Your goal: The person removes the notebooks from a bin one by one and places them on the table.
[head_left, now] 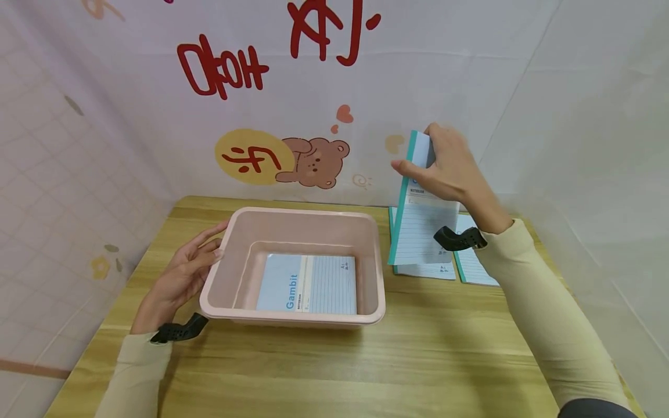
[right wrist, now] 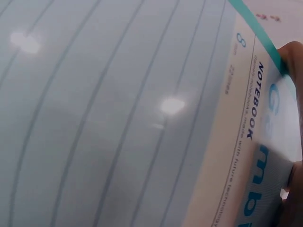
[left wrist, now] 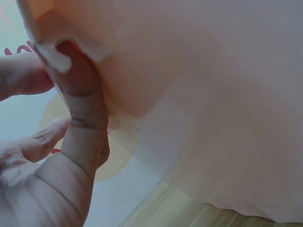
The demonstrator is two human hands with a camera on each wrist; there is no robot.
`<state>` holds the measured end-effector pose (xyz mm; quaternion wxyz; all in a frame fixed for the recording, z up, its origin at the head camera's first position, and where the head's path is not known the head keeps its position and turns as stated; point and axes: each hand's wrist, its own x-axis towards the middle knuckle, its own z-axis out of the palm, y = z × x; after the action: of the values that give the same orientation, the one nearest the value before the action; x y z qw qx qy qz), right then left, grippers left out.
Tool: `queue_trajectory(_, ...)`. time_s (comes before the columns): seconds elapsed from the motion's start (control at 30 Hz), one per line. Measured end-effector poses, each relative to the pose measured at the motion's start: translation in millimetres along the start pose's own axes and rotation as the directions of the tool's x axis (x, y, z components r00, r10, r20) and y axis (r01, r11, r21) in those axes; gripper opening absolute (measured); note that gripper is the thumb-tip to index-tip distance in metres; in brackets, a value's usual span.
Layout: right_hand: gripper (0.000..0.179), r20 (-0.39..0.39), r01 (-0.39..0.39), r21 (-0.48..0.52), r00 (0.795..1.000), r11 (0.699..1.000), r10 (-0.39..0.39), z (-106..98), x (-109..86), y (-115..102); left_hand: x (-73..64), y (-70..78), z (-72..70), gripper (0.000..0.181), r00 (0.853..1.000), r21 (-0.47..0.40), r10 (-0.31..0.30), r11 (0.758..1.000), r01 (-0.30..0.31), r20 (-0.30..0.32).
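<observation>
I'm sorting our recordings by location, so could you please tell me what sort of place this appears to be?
Probably a small screened-off tabletop workspace: a wood-grain table stands before a cartoon-printed backdrop, with a pink bin holding a notebook on it.

The person wore plain, pale cream sleeves, close-fitting and lightly creased; the left sleeve [head_left: 137, 371] and right sleeve [head_left: 549, 319] matched. Behind the left hand [head_left: 187, 267], a bent black band [head_left: 180, 329] had small holes. A similar black strap [head_left: 460, 238] sat behind the right hand [head_left: 449, 165]. A dark grey patch [head_left: 596, 408], too cropped to identify, covered the right sleeve's upper end.
</observation>
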<state>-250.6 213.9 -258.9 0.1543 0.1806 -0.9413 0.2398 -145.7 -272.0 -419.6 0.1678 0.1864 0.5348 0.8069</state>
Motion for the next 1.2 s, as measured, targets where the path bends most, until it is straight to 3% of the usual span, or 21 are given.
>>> queue_trajectory(0.23, 0.067, 0.098, -0.086, -0.127, 0.99, 0.988, 0.099, 16, -21.6, 41, 0.2, -1.6, 1.8, 0.063, 1.0, 0.003, 0.005, 1.0, -0.005, -0.007)
queue_trajectory(0.47, 0.069, 0.176, -0.133, -0.156, 0.971, 0.979, 0.16, 33, -47.0, 65, 1.6, -2.7, 2.9, 0.063, 1.0, -0.002, 0.01, 1.0, -0.01, 0.0)
queue_trajectory(0.8, 0.074, 0.285, -0.14, -0.19, 0.939, 0.972, 0.191, 61, -79.5, 80, 3.3, -3.8, 3.1, 0.062, 1.0, -0.011, 0.015, 1.0, -0.015, 0.0)
queue_trajectory(0.9, 0.083, 0.308, -0.139, -0.191, 0.931, 0.972, 0.194, 69, -90.4, 83, 3.8, -4.8, 3.0, 0.061, 1.0, -0.008, 0.012, 1.0, -0.012, -0.008)
queue_trajectory(1.07, 0.091, 0.382, -0.146, -0.217, 0.897, 0.965, 0.222, 82, -104.8, 81, 3.4, -5.2, 2.9, 0.061, 1.0, -0.006, 0.018, 1.0, -0.018, -0.018)
queue_trajectory(1.2, 0.09, 0.41, -0.127, -0.246, 0.884, 0.961, 0.222, 94, -113.1, 80, 2.5, -4.3, 2.5, 0.061, 1.0, -0.005, 0.025, 1.0, -0.026, -0.018)
